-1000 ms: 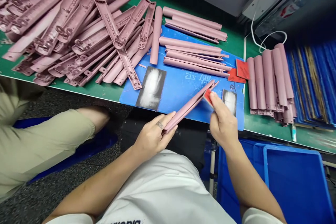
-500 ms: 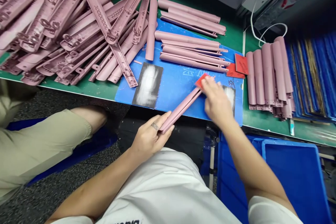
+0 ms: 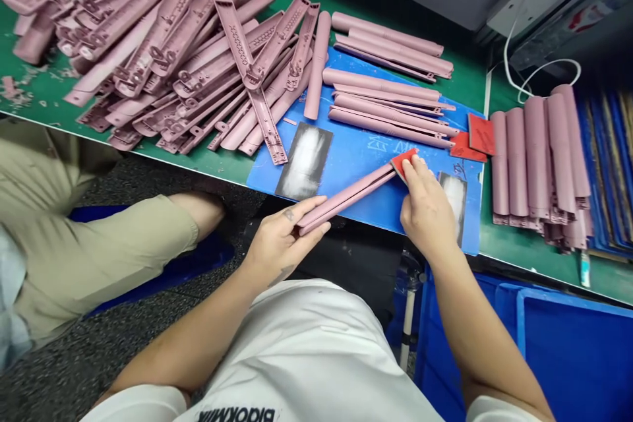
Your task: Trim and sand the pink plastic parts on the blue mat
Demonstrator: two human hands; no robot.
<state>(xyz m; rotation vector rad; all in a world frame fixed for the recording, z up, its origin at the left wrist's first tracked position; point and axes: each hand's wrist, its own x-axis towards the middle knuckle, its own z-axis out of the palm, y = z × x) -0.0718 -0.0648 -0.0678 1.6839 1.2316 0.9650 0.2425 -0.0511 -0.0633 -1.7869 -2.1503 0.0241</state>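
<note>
A long pink plastic casing [image 3: 346, 200] slants across the front of the blue board [image 3: 363, 214]. Around its lower end, my left hand [image 3: 279, 237] is closed, thumb on one side and fingers on the other. My right hand [image 3: 429, 208] pinches a red sanding pad [image 3: 404, 163] against the casing's far end, which is partly hidden by pad and fingers. Beyond the held piece, several matching pink casings [image 3: 390, 122] lie side by side. Two more red pads [image 3: 481, 134] overlap at the board's right edge.
A large heap of pink shells [image 3: 163, 46] covers the green table [image 3: 39, 95] at left. Dark abrasive sheets with white dust [image 3: 305, 161] lie on the board. Stacked casings [image 3: 539, 158] stand at right, above blue crates [image 3: 573, 349]. A seated person's leg [image 3: 113, 250] is at left.
The view has shifted, so the table's contents appear farther right. Both hands keep their holds on the casing and red pad; the pad stays at the casing's far end, its angle slightly changed.
</note>
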